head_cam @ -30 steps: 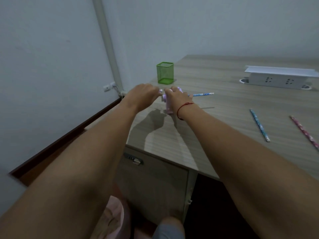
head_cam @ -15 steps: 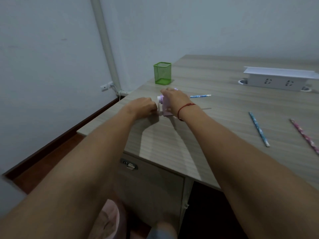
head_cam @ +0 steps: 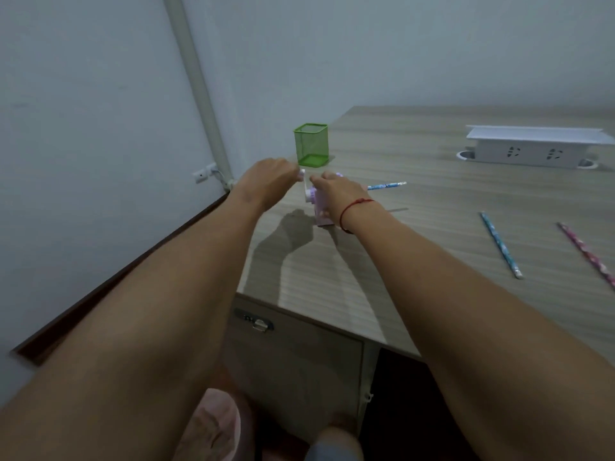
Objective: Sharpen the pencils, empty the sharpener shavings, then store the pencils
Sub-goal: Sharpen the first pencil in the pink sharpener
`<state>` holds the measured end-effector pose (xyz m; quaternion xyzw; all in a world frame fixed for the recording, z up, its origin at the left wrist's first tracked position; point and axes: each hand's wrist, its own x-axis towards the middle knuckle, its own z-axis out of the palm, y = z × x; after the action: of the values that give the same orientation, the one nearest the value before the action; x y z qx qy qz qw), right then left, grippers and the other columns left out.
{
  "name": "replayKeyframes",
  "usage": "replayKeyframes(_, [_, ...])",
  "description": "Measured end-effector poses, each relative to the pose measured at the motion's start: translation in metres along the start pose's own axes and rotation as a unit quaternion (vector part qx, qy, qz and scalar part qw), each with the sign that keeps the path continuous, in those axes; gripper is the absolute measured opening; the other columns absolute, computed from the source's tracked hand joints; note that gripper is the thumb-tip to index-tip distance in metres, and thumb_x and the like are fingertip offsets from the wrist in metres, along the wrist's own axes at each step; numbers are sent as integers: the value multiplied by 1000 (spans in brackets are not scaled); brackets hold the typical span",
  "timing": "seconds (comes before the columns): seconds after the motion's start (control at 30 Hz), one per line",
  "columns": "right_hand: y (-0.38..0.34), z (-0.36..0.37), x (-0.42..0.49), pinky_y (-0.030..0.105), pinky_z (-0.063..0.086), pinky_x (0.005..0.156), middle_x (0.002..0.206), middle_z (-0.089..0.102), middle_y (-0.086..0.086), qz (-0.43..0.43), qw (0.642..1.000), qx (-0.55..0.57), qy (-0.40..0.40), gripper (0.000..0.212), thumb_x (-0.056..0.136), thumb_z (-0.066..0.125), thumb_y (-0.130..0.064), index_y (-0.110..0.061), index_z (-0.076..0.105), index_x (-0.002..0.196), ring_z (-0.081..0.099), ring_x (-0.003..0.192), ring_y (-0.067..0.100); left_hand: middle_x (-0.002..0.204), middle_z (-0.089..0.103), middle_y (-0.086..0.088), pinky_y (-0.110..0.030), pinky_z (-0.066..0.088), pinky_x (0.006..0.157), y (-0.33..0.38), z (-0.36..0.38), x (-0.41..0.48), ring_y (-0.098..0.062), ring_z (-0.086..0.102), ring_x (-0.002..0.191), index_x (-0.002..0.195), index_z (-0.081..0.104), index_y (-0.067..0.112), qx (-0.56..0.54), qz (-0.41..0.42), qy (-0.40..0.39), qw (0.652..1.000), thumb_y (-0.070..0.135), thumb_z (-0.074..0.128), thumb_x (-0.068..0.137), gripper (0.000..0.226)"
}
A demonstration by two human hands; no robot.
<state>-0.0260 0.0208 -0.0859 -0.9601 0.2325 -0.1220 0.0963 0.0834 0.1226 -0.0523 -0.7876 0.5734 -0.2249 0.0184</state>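
Clearly the sharpening step is in hand. Just left of the frame's centre the purple sharpener (head_cam: 320, 212) stands on the bench (head_cam: 416, 234), with a pencil (head_cam: 386, 186) sticking out level from its right side. The right hand (head_cam: 336, 191) lies over the sharpener's top, fingers curled down and thumb on the near face, gripping it against the bench. The left hand (head_cam: 269, 176), just beside it, pinches the knob of the white crank (head_cam: 303, 183), which points upward. Behind both hands stands the green cup (head_cam: 311, 149); nothing shows inside it. A blue pencil (head_cam: 501, 244) and a pink pencil (head_cam: 587, 254) lie at the right of the frame, well apart from the sharpener. By my judgement most of the task is ahead. The next move calls for an even turn of the crank under a firm downward hold, since so light a body could slide or tip.
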Motion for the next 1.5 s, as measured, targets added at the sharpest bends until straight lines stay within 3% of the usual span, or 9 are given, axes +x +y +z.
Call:
replayKeyframes(0.2, [-7,0,0,58,40,103,130,49,11,0,1000,-10,-5,46,75,66,-14,-22,52,118,48,126,36,102,66,-24,-46,45,75,22,0,-37,-43,62,95,106,61,3,-17,1,17,1000,22,43,100,27])
replayKeyframes(0.3, [-5,-2,-3,54,40,105,137,45,12,-8,1000,-16,-10,59,77,69,-11,-17,46,131,45,130,37,107,65,-24,-44,42,79,35,6,-47,-41,60,100,109,61,3,-35,-18,-18,999,27,42,100,32])
replayKeyframes(0.4, [-1,-5,-2,47,42,103,136,47,15,-23,999,-27,-7,49,83,64,-9,-11,48,129,46,128,35,103,65,-26,-44,43,80,36,13,-46,-41,61,98,106,63,2,-45,-22,-43,998,28,44,99,33])
replayKeyframes(0.53, [2,-2,1,56,40,103,133,47,14,-27,1000,-7,3,41,82,63,-11,-14,51,122,46,127,36,101,66,-25,-42,46,77,31,36,-41,-39,63,94,101,65,5,-80,-34,-73,994,24,47,96,27])
replayKeyframes(0.8, [9,8,12,59,37,105,138,44,9,-24,999,22,-8,55,79,66,-11,-18,47,130,48,126,38,110,66,-21,-36,47,84,7,46,1,-36,62,100,109,68,9,-55,-2,-151,987,24,51,93,27])
replayKeyframes(0.9, [10,6,14,60,37,104,137,43,9,-23,999,20,-19,58,76,67,-9,-19,46,130,47,126,39,112,64,-24,-37,45,82,1,38,15,-37,62,102,110,64,6,-30,-17,-134,990,22,48,95,27])
replayKeyframes(1.2, [0,4,13,57,38,105,130,48,11,6,1000,8,1,29,85,56,-15,-20,54,113,49,126,34,103,64,-27,-45,44,74,0,3,0,-44,61,95,104,58,-2,-5,-16,0,1000,23,39,102,32])
replayKeyframes(1.37, [-1,5,12,51,41,105,135,46,10,-2,1000,-16,-1,45,78,69,-18,-19,52,119,45,131,31,103,65,-25,-47,44,73,20,7,-31,-42,62,94,103,58,0,-36,-12,43,998,18,42,100,24])
replayKeyframes(1.5, [-3,2,11,49,43,103,136,45,12,-6,999,-37,-11,60,72,75,-18,-16,48,126,45,130,33,101,66,-23,-47,44,73,34,22,-42,-42,62,92,104,59,2,-49,-35,28,998,19,45,98,23])
